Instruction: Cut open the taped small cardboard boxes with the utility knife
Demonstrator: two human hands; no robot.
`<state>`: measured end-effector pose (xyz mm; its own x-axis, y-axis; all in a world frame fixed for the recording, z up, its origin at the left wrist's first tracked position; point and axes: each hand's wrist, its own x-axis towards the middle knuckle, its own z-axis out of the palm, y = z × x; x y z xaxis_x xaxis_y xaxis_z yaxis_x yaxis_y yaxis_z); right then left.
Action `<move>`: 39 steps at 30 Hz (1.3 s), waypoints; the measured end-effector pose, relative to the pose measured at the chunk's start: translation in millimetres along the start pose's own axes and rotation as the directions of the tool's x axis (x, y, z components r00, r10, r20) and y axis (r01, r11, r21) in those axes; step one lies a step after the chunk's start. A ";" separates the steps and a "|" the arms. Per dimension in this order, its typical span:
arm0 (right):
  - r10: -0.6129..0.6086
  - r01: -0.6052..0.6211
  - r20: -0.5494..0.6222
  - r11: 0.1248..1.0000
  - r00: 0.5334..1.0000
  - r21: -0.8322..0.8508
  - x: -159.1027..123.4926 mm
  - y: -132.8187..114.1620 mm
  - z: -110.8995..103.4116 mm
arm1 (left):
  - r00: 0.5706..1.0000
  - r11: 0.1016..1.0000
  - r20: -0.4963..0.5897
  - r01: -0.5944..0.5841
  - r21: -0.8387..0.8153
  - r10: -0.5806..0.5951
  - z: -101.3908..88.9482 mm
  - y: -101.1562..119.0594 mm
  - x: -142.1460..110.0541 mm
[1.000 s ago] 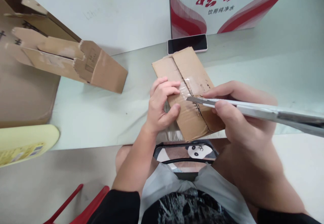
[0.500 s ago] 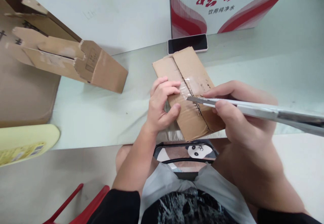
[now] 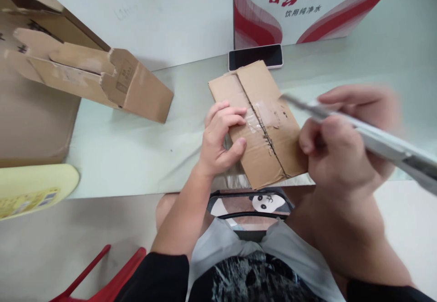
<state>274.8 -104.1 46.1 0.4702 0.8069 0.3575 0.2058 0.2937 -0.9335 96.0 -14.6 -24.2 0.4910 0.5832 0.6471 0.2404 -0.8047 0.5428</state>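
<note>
Left hand point(image 3: 218, 145) lies on left side of small cardboard box point(image 3: 264, 126) — thumb and fingers apart, fingertips on the top, hand not closed round it. Right hand point(image 3: 344, 151) grips utility knife point(image 3: 382, 139), blade out and angled toward the box; hand and blade blurred. Blade tip is at the box's right edge — cannot tell if it touches. Box sits slantwise at middle of table point(image 3: 136, 151), near end by the near edge. Dark seam runs lengthwise along its top, clear tape point(image 3: 253, 122) across the middle. Phone point(image 3: 256, 58) lies just past the box's far end, in front of red-and-white carton point(image 3: 259, 26). Open cardboard carton point(image 3: 146, 90) stands to the left, well apart from the hands.
</note>
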 end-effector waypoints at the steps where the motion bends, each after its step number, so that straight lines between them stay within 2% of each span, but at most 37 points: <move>1: -0.038 0.043 -0.076 0.997 0.996 0.068 2.2 2.6 2.8 | 1.000 1.000 -0.003 -0.004 0.000 0.004 0.0 0.0 0.1; 3: -0.096 0.127 -0.173 0.977 0.980 0.173 7.2 7.3 7.4 | 1.000 1.000 -0.005 -0.010 0.007 0.010 0.0 -0.3 0.2; 8: 0.063 0.012 -0.243 0.955 0.968 0.297 13.8 7.2 10.2 | 1.000 0.999 -0.002 -0.011 0.040 0.011 0.4 -1.4 -0.1; 13: 0.088 -0.015 -0.253 0.961 0.964 0.277 13.8 2.7 7.8 | 1.000 0.999 -0.013 -0.018 0.037 0.019 0.5 -0.9 0.3; 15: 0.100 -0.032 -0.249 0.964 0.963 0.262 13.9 2.8 7.8 | 1.000 0.999 -0.006 -0.011 0.042 0.011 0.1 -1.1 1.0; 22: 0.009 0.044 -0.211 0.968 0.977 0.247 12.4 8.1 9.7 | 1.000 1.000 0.012 -0.013 0.008 0.013 -3.1 -4.2 3.2; 29: -0.015 0.080 -0.181 0.931 0.983 0.357 12.2 11.0 11.0 | 0.999 0.999 0.047 0.015 0.032 -0.016 -5.1 -3.7 2.5; 33: -0.060 0.102 -0.137 0.942 0.989 0.320 11.3 11.4 10.6 | 0.998 0.999 0.051 0.021 0.036 -0.022 -5.4 -3.6 2.3; 39: -0.014 0.032 -0.073 0.964 0.997 0.264 8.0 10.5 7.7 | 0.999 1.000 0.047 0.010 0.021 -0.011 -5.9 -4.4 2.5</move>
<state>274.1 -90.6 38.9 0.5286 0.7634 0.3713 -0.0131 0.4447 -0.8956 91.2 -8.9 -21.8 0.5276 0.5859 0.6151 0.2627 -0.8011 0.5378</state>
